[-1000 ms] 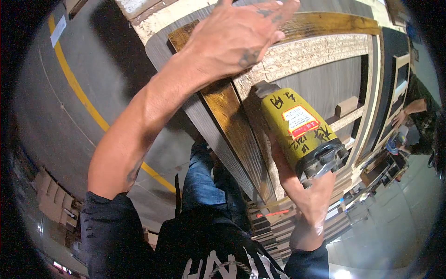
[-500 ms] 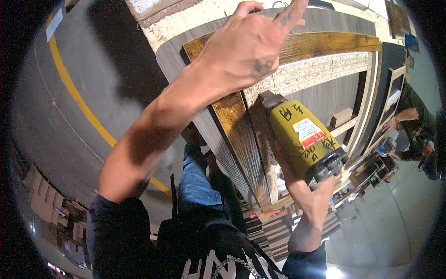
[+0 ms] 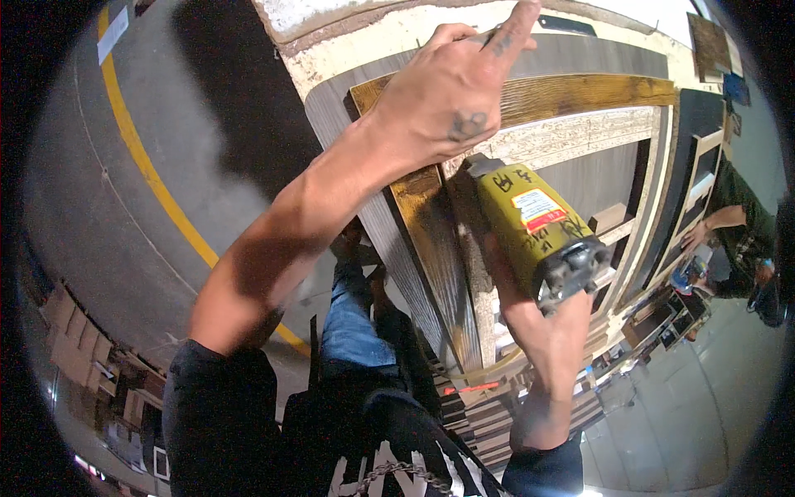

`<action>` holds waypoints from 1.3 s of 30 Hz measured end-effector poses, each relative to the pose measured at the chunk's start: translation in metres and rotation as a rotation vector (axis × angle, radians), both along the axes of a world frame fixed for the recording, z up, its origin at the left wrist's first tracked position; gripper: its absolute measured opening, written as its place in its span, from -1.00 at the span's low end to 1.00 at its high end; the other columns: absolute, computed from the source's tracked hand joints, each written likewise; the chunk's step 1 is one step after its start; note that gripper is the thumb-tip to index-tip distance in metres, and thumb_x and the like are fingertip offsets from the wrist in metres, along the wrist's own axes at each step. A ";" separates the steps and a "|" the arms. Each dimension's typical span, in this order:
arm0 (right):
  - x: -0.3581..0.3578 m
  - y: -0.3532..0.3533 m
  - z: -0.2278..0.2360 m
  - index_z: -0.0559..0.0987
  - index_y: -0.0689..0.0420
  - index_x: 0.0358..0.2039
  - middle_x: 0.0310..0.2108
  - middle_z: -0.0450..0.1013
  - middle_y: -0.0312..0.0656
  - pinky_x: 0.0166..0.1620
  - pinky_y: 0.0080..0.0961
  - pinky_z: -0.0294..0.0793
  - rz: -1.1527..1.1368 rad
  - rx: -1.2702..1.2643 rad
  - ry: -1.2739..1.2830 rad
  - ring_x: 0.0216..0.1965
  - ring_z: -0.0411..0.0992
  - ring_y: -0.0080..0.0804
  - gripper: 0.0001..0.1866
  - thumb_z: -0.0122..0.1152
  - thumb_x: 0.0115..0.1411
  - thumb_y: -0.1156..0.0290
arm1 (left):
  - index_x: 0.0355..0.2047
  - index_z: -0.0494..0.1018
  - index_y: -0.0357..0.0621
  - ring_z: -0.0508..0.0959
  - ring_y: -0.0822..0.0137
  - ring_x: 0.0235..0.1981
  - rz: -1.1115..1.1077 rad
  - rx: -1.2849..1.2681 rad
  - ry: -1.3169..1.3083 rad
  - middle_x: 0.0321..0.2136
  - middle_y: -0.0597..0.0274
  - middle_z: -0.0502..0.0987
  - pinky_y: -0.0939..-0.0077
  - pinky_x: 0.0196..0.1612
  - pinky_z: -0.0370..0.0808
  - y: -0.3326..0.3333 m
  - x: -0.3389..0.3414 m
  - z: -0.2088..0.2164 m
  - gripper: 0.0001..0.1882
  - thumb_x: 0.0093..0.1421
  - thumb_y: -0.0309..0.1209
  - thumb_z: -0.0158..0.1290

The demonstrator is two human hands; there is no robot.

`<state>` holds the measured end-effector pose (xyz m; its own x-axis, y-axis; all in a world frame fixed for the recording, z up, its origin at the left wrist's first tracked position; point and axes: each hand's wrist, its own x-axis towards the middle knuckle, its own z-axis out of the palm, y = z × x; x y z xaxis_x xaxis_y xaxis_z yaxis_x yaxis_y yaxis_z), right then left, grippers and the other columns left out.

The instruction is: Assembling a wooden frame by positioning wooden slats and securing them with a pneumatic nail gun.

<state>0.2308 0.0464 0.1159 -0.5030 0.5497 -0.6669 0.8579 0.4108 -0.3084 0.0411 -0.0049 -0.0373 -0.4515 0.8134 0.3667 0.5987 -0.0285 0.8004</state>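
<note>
My right hand (image 3: 534,319) is wrapped round a yellow air nailer (image 3: 534,207) with a black end cap and handwritten marks. The nailer's metal nose points at the inner corner of a brown-stained wooden frame (image 3: 596,95), close beside my left wrist. My left hand (image 3: 460,91) reaches across that corner, palm down, with one finger stretched out and another bent; its fingertips are partly hidden. Pale chipboard strips (image 3: 588,137) line the inside of the frame. Underneath lies a grey wood-grain panel (image 3: 609,186).
A worktable with a pale, worn edge (image 3: 319,62) carries the work. At right, another person's hand (image 3: 704,228) rests by a second frame (image 3: 704,178). A yellow floor line (image 3: 157,182) runs at left. Below the table lie stacked strips (image 3: 489,431) and an orange-red object (image 3: 472,388).
The whole view has shifted, so the frame and table sit a little lower and to the right. The nailer has tilted slightly, its nose staying near the corner. Both hands keep their grip and pose.
</note>
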 end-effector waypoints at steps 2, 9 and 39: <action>0.004 0.001 0.001 0.56 0.17 -0.23 -0.15 0.36 0.02 0.06 -0.14 0.30 -0.041 -0.039 0.026 -0.07 0.29 0.04 -0.53 0.44 -0.26 0.45 | 0.37 -0.31 -0.49 0.58 0.04 -0.40 -0.005 -0.024 -0.042 -0.02 -0.33 0.50 0.14 0.17 0.29 -0.003 0.003 -0.002 -0.12 0.12 -0.59 -0.11; 0.075 0.037 0.061 0.57 0.26 -0.06 -0.30 0.59 -0.17 -0.37 -0.58 0.53 -0.389 -0.068 0.286 -0.41 0.53 -0.49 -0.62 0.40 0.08 0.55 | 0.31 0.24 0.06 0.29 0.07 0.28 -0.015 -0.221 -0.026 0.30 0.05 0.25 0.00 0.36 0.11 0.013 0.007 0.004 -0.34 0.32 0.12 -0.13; 0.035 0.296 -0.004 0.60 0.18 -0.03 -0.20 0.59 0.08 0.01 -0.29 0.53 -0.105 0.140 0.175 -0.13 0.58 -0.12 -0.52 0.32 0.03 0.24 | 0.25 0.34 0.38 0.04 0.01 0.40 -0.275 -0.663 0.451 0.39 0.08 0.08 -0.19 0.36 -0.09 0.031 0.013 0.046 -0.23 0.07 0.33 0.02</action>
